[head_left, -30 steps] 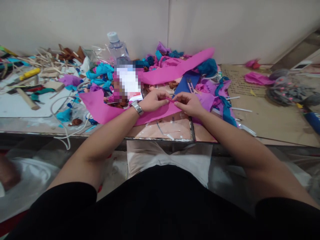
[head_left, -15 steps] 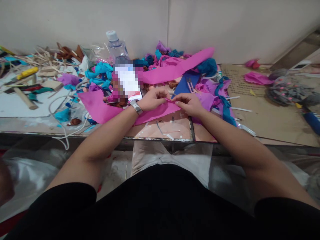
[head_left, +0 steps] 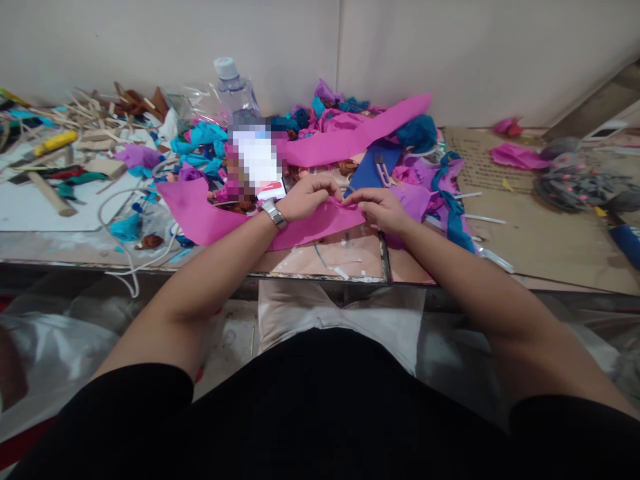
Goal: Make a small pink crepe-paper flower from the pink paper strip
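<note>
A long pink strip of crepe-like paper (head_left: 193, 215) lies across the front of the workbench. My left hand (head_left: 313, 198), with a metal watch (head_left: 273, 213) at the wrist, pinches the strip's upper edge. Right beside it, my right hand (head_left: 383, 208) pinches the same edge between thumb and fingers. The paper is bunched into small folds between the two hands. Behind my left hand lies a phone (head_left: 260, 163) with its screen lit. Beyond my right hand are small thread snips (head_left: 383, 170) on a dark blue piece (head_left: 367, 167).
A capped clear bottle (head_left: 235, 90) stands at the back. Another pink strip (head_left: 350, 143) lies over crumpled teal and purple scraps. To the left are wooden sticks (head_left: 95, 120), pliers (head_left: 83, 179) and a white cord (head_left: 131, 267). Cardboard (head_left: 540, 233) covers the right side.
The pink paper between my fingertips is more gathered and folded now. My hands have stayed in nearly the same place, with small finger movements.
</note>
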The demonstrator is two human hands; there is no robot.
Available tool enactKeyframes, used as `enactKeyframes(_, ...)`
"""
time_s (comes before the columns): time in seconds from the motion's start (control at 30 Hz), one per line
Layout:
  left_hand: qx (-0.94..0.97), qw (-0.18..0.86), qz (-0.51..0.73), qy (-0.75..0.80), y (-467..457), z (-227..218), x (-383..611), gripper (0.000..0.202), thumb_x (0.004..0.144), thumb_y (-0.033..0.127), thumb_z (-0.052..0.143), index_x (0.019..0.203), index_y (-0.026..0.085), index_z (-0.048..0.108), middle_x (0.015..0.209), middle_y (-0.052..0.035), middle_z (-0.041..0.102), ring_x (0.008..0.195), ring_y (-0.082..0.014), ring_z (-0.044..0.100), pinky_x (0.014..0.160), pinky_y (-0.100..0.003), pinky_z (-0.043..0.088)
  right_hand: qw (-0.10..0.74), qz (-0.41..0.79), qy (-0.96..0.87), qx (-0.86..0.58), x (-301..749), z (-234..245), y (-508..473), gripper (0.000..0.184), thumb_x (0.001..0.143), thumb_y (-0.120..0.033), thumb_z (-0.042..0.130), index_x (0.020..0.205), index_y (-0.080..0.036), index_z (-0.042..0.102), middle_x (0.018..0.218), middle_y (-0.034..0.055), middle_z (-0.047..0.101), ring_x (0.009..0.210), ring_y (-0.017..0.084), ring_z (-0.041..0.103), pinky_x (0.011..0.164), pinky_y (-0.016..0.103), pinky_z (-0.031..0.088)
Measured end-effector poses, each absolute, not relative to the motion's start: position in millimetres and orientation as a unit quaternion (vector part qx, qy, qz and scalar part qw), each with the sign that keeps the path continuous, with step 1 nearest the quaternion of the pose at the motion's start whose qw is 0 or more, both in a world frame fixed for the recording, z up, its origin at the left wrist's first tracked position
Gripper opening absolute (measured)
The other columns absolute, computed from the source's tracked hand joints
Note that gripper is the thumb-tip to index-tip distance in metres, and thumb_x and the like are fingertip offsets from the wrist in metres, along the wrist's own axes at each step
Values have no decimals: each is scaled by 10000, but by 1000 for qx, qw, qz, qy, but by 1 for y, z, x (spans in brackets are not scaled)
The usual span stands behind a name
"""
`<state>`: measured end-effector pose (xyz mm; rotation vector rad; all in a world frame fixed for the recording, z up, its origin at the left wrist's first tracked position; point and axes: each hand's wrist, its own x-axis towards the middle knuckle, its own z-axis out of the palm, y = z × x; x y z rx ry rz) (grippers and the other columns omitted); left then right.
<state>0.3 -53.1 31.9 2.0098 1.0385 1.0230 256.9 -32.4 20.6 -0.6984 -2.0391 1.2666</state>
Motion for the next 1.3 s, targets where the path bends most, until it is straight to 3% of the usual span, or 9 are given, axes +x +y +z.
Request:
enactKeyframes(0.1, 773, 317, 382, 394, -58, 35, 2, 152, 844, 259, 692, 895, 167, 801, 847, -54, 781, 842, -185, 699, 857, -330, 558, 337, 490, -761, -258, 255, 21, -33, 308, 987, -522, 705, 1009, -217, 742, 633, -36, 593, 501, 132, 497, 500, 276, 420)
enactKeyframes(0.2, 788, 312, 367, 383, -63, 35, 4, 180, 837, 332, 772, 917, 174, 804, 869, -60, 796, 851, -188, 711, 865, -332, 563, 351, 492, -757, -248, 251, 14, -30, 448, 919, -644, 816, 977, -226, 668, 711, -37, 624, 570, 124, 528, 536, 258, 429)
enactKeyframes(0.3, 795, 321, 359, 368, -64, 35, 5, 180, 836, 345, 789, 920, 186, 801, 890, -56, 807, 851, -186, 721, 882, -339, 573, 351, 488, -766, -228, 249, 8, -27, 494, 859, -628, 892, 975, -222, 635, 755, -39, 642, 633, 115, 545, 601, 252, 437)
enactKeyframes(0.57, 783, 283, 374, 410, -60, 33, 4, 159, 845, 257, 728, 964, 168, 785, 900, -59, 787, 842, -171, 708, 820, -314, 557, 340, 491, -773, -214, 250, 6, -25, 407, 877, -515, 889, 1010, -227, 633, 783, -40, 645, 630, 116, 552, 621, 274, 450)
enactKeyframes(0.8, 792, 279, 374, 393, -59, 30, 3, 194, 867, 297, 750, 1018, 178, 775, 980, -69, 795, 877, -181, 713, 827, -321, 556, 335, 487, -777, -217, 250, 7, -27, 454, 905, -613, 860, 1028, -234, 645, 761, -42, 634, 621, 118, 534, 595, 267, 434)
enactKeyframes(0.97, 806, 287, 363, 369, -60, 26, 5, 217, 912, 376, 759, 994, 175, 757, 932, -62, 777, 840, -173, 695, 796, -306, 544, 326, 509, -769, -208, 248, 5, -26, 515, 866, -662, 890, 975, -238, 620, 752, -44, 618, 612, 114, 520, 591, 268, 442)
enactKeyframes(1.17, 799, 316, 360, 364, -60, 24, 5, 383, 904, 525, 824, 1014, 174, 718, 914, -56, 770, 822, -160, 716, 775, -268, 559, 344, 503, -770, -190, 247, 1, -25, 511, 894, -664, 876, 969, -220, 635, 764, -36, 633, 615, 103, 530, 601, 259, 438)
enactKeyframes(1.3, 793, 337, 362, 355, -62, 26, 8, 364, 876, 486, 860, 949, 174, 688, 860, -45, 764, 767, -151, 715, 752, -269, 566, 339, 499, -777, -180, 249, 1, -25, 498, 928, -669, 847, 983, -225, 629, 736, -40, 621, 614, 115, 544, 588, 261, 431)
